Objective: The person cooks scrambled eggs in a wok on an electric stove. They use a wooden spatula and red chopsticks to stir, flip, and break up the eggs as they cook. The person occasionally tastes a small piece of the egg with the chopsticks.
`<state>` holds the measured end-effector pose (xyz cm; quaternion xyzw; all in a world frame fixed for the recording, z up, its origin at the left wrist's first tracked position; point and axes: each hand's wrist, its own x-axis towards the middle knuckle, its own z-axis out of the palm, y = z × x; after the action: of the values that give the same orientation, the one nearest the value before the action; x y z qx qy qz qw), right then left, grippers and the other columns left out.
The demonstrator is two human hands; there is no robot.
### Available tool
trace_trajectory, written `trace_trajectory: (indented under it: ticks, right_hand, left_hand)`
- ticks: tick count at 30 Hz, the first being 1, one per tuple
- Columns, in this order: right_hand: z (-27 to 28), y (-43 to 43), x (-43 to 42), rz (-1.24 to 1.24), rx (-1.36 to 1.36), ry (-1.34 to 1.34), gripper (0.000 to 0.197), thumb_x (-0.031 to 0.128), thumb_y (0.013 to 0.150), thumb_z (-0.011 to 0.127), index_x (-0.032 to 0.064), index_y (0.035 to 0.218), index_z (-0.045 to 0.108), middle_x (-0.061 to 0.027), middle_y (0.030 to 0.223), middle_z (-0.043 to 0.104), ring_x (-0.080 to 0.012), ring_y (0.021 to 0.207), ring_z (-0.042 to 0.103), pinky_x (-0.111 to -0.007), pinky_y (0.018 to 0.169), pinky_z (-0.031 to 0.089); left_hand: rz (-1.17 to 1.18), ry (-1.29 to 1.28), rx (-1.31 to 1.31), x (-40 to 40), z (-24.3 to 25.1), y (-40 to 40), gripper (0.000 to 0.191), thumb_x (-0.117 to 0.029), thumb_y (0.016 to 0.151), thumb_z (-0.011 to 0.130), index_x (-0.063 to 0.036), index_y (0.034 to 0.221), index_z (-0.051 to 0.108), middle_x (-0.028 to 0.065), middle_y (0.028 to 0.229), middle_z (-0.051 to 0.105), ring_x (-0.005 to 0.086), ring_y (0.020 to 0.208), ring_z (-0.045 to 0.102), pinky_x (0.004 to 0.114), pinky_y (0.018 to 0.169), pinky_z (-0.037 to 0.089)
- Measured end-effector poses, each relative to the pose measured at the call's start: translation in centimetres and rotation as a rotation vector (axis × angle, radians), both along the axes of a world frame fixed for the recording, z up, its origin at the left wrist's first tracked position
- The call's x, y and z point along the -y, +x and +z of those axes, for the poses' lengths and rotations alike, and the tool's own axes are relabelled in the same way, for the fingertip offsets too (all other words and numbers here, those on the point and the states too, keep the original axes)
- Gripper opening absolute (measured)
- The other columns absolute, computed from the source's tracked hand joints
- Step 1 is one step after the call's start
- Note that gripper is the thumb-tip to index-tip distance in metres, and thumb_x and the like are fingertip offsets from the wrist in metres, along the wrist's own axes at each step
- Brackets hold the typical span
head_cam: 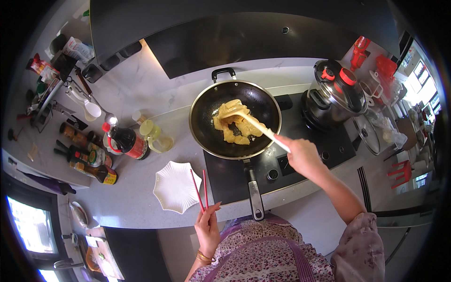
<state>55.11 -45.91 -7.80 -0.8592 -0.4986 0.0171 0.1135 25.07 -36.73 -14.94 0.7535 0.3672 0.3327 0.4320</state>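
Observation:
A black wok (201,116) with a steel rim stands on the black cooktop (225,183), its long handle pointing towards me. Inside it lies a clump of yellow, coated food pieces (230,127), which looks like sliced meat or egg. My right hand (304,157) grips a cream-coloured spatula (262,127) that reaches over the wok's right rim, its head among the food. In my left hand (208,225) is a pair of red chopsticks (199,192), tips up and spread apart. The chopsticks overlap the right edge of a white scalloped plate (176,187) on the counter.
A pressure cooker (333,95) occupies the right burner, with a glass lid (366,134) beside it. Left of the cooktop stand a dark sauce bottle (130,142), a yellowish oil jug (155,137) and several seasoning bottles (91,158). Lower left is a cutting board (107,259).

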Motion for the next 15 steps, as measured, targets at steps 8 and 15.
trace_trajectory:
  ticks: [8,15]
  right_hand:
    - [2.9,0.5,1.6,-0.009,-0.126,-0.011,0.064,-0.004,0.070,0.056,0.0261,0.127,0.057,-0.0179,0.073,0.063,-0.0352,0.063,0.061,-0.042,0.062,0.051]
    - [-0.3,0.5,-0.5,-0.015,0.055,0.017,0.061,-0.001,0.069,0.059,0.0225,0.125,0.059,-0.0129,0.064,0.060,-0.0323,0.060,0.061,-0.043,0.056,0.048]
  left_hand:
    - [0.005,-0.067,-0.040,0.0,0.0,-0.4,0.024,0.004,0.090,0.048,-0.0028,0.104,0.066,0.0100,0.089,0.065,0.0112,0.060,0.050,0.025,0.053,0.037]
    - [0.014,-0.070,-0.049,-0.2,0.4,0.1,0.024,0.003,0.091,0.048,-0.0028,0.105,0.067,0.0097,0.089,0.065,0.0103,0.060,0.049,0.025,0.053,0.037]
